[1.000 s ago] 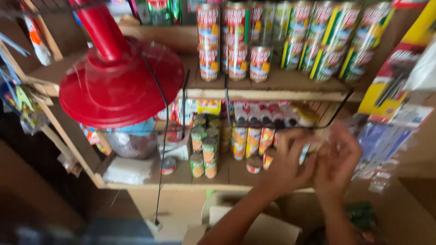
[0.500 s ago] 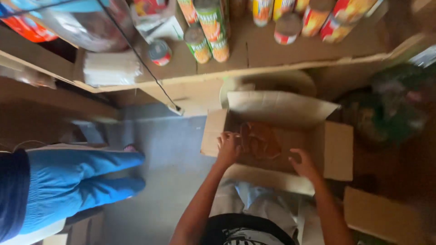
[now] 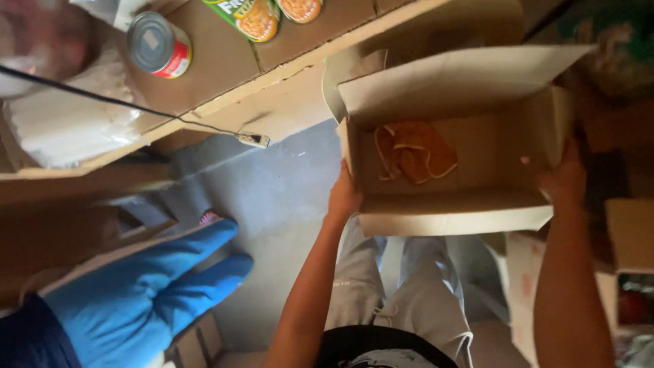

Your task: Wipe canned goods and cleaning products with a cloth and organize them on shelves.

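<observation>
Seen from above, at far left a blue cloth [image 3: 146, 289] lies low by a wooden shelf [image 3: 225, 75], which carries a white bag [image 3: 65, 126], a red tin [image 3: 158, 46] lying on its side, and the ends of two more cans [image 3: 255, 17] at the top edge; a thin black wire [image 3: 136, 105] crosses in front of the shelf. Below is grey floor [image 3: 272, 197]. Right of centre, the left hand [image 3: 343, 197] presses flat against the left wall of an open box [image 3: 477, 146], and the right hand [image 3: 564, 178] clasps its right wall, so the box hangs between the two palms above the person's grey trousers [image 3: 402, 286]. An orange net [image 3: 413, 151] lies loose on the box floor, nearer the left hand and touching neither. Held only by side pressure on thin card, the box could buckle or slip, and a tilt would likely slide the net toward the open flaps
</observation>
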